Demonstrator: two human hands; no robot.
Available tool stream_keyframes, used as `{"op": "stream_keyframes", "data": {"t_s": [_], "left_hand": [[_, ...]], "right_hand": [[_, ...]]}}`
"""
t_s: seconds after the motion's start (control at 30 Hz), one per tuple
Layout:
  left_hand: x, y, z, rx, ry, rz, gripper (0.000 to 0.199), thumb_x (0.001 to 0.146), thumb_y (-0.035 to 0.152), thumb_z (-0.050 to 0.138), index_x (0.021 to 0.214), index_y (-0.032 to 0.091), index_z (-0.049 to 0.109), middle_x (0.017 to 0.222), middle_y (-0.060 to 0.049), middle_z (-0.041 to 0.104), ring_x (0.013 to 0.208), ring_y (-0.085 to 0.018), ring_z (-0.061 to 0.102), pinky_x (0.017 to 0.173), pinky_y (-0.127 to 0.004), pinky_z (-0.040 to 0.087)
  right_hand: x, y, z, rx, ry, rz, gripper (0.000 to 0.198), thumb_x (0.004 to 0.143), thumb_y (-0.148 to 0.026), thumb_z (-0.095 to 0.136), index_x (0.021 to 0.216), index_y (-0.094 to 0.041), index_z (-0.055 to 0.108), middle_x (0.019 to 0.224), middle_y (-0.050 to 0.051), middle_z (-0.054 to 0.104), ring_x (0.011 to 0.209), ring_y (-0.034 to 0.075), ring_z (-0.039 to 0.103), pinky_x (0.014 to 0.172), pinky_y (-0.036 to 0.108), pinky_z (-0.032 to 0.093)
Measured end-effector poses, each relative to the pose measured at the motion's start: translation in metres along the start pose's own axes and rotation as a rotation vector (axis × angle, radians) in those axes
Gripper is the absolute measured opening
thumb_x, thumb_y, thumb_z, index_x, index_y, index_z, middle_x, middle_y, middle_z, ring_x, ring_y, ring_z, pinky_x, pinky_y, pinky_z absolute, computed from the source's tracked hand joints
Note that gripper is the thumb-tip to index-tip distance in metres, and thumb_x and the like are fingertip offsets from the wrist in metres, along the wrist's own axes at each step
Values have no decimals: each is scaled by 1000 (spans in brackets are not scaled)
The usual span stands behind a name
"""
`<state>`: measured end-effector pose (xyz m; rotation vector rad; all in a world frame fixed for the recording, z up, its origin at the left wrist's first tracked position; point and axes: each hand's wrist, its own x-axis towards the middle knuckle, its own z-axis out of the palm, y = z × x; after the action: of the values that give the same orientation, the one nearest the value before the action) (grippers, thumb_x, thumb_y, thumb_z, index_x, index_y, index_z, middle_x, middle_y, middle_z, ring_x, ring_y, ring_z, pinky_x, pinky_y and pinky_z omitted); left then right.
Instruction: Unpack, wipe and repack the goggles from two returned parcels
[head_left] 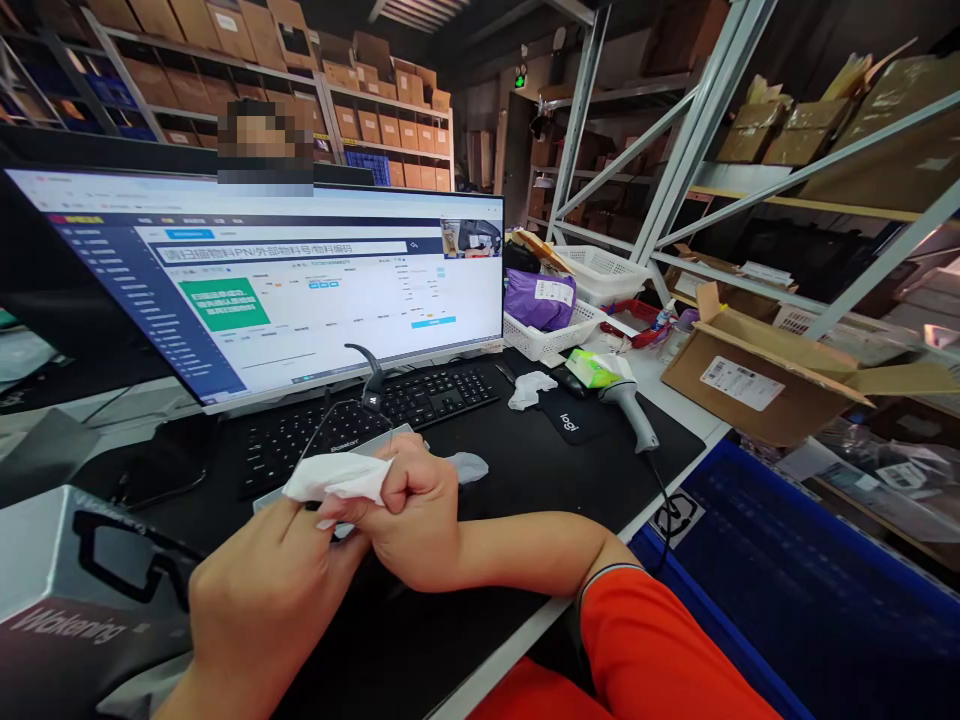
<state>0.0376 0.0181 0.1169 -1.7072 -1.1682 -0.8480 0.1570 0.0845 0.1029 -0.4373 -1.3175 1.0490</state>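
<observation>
My left hand [262, 580] is closed, pinching a crumpled white tissue [337, 476] above the black desk mat. My right hand [416, 510] meets it from the other side, its fingers curled tightly onto the same tissue. Just beyond the hands rises a curved dark piece [370, 380] like a glasses temple; I cannot tell whether it is held. What lies under the tissue is hidden by my fingers. A black keyboard [442, 392] is behind them, with a grey-edged flat object [397, 434] partly covered by the hands.
A monitor [337, 320] spans the back. At left stands a grey box marked Wakening [45, 580]. To the right are a used tissue [531, 390], a tissue pack [592, 368], a barcode scanner [634, 412], white baskets [551, 340], a carton [739, 380] and a blue bin [780, 590].
</observation>
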Motion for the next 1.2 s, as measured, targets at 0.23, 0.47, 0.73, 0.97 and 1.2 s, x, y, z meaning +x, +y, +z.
{"op": "stream_keyframes", "data": {"t_s": [0.23,0.47,0.73,0.97,1.2], "left_hand": [[4,-3,-6,-85,-52,-50,31,110,36,59,82,23,56,66,1,51,55,-17,49,49,-34,32],[11,4,-10,-79,-24,-24,31,109,28,58,79,23,54,63,1,51,52,-16,51,50,-34,37],[14,5,-6,-90,-50,-59,32,113,34,51,83,23,54,64,2,52,51,-15,53,49,-32,38],[10,13,8,-5,-31,74,15,106,23,66,93,14,66,108,-15,81,78,-19,74,65,-32,51],[7,-4,-1,-134,-68,-37,29,112,29,49,85,22,57,66,0,56,55,-17,56,52,-32,40]], "right_hand": [[10,-32,-11,-7,-161,46,69,78,-80,84,56,-26,47,64,-1,57,70,19,53,77,37,47],[2,-28,-9,-35,-70,45,73,77,-62,94,54,-25,35,60,-4,46,67,17,45,70,34,42],[12,-27,-6,100,-109,200,84,67,-66,98,48,-24,28,54,-5,41,60,13,38,57,30,35],[49,-39,-25,437,-16,574,83,48,-62,105,62,-26,32,59,-8,45,56,9,40,51,24,37],[5,-14,2,49,-84,45,80,73,-54,92,43,-24,24,51,-5,36,57,12,37,61,32,35]]}}
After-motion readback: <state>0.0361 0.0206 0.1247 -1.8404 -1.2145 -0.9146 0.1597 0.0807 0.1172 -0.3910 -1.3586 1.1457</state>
